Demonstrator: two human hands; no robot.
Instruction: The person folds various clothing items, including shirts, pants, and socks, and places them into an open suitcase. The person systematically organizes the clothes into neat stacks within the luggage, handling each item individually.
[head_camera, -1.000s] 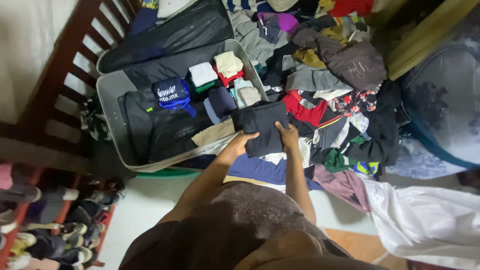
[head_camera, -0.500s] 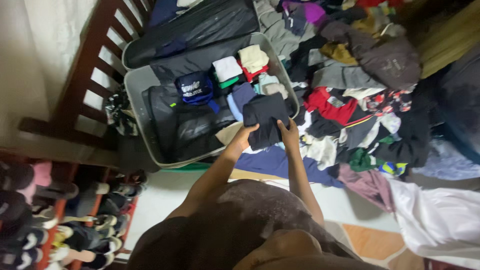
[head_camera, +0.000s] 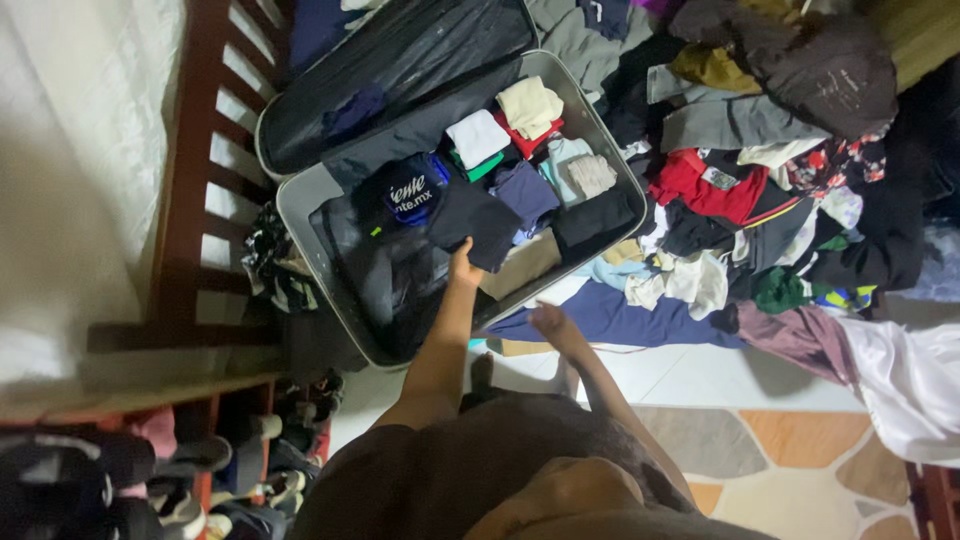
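The left hand (head_camera: 463, 268) has its grip closed on the near edge of a folded dark garment (head_camera: 472, 222), which lies inside the open grey suitcase (head_camera: 300, 192), near its middle, just beside a dark blue pouch with white lettering (head_camera: 410, 195) and touching the folded blue piece (head_camera: 527, 192) on the other side. The right hand (head_camera: 548, 320) holds nothing, fingers loose, hovering outside the suitcase over its near rim and above a navy cloth (head_camera: 620, 318) on the floor.

The garment is pinched along one edge only, so the fold could, I judge, slump open if that edge is dragged. It overlaps the tan piece (head_camera: 522, 262) at the suitcase's near wall; pushing it down there may rumple both. Farther into the suitcase, the small rolled white, cream and red items (head_camera: 500, 125) sit tightly packed, and a shove could knock them askew. Beyond the suitcase's far side, the loose clothes heap (head_camera: 740, 160) crowds the rim and could spill in.
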